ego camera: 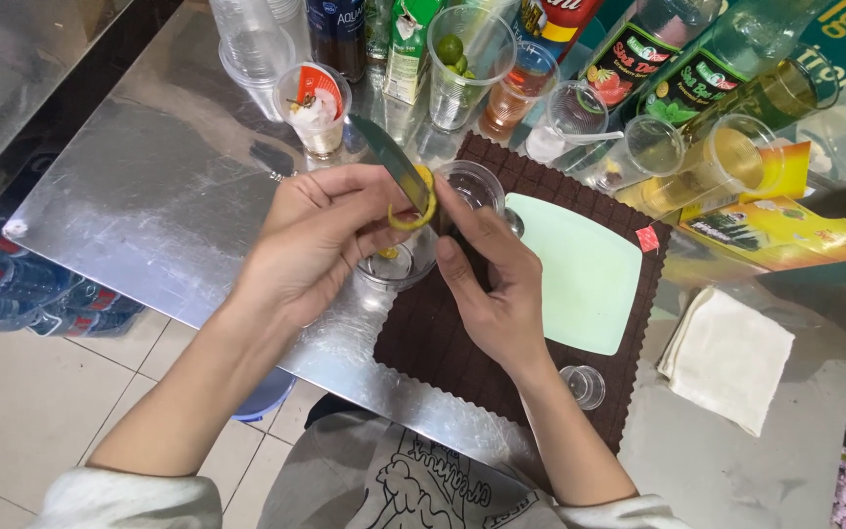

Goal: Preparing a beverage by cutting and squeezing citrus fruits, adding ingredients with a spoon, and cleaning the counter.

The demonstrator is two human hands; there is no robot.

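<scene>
Steel tabletop (149,186) carries the scene. Left hand (320,240) comes in from the lower left, palm down, its fingers curled shut around the handle of a knife (391,157) whose blade runs up and to the left. Yellow peel strip (421,208) curves beside the blade, above a clear plastic cup (399,263). Right hand (492,279) rises from the lower right, fingertips pinching the peel, over a brown mat (443,343) with a pale green cutting board (580,274).

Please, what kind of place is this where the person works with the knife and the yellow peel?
Probably a small drink-making stall or counter. A metal-topped table carries syrup bottles, stacked plastic cups and a cup of small limes. The left hand and right hand hold a yellow peel against a knife.
</scene>
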